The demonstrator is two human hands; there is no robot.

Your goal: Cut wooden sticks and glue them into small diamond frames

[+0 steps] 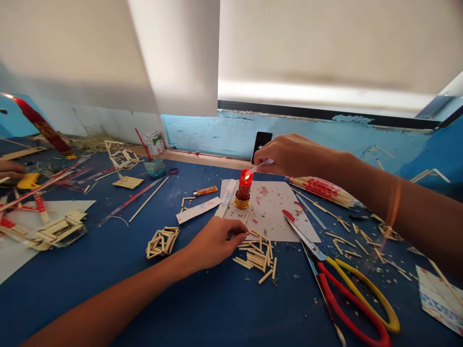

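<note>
blue cloth covers the table point(202, 308) under a pale wall. the right hand point(285, 155) pinches a thin white stick point(261, 166), fingers closed on it, its tip at the flame of a red candle point(244, 189) standing on a white sheet point(275, 212). the left hand point(213, 241) rests just beside a pile of short wooden sticks point(256, 258), fingertips closed on one. red and yellow scissors point(343, 284) lie open to the right.

Right hand point(285, 155) with white stick point(259, 166) over lit candle point(244, 185), left hand point(213, 241) on sticks point(255, 255)
</note>
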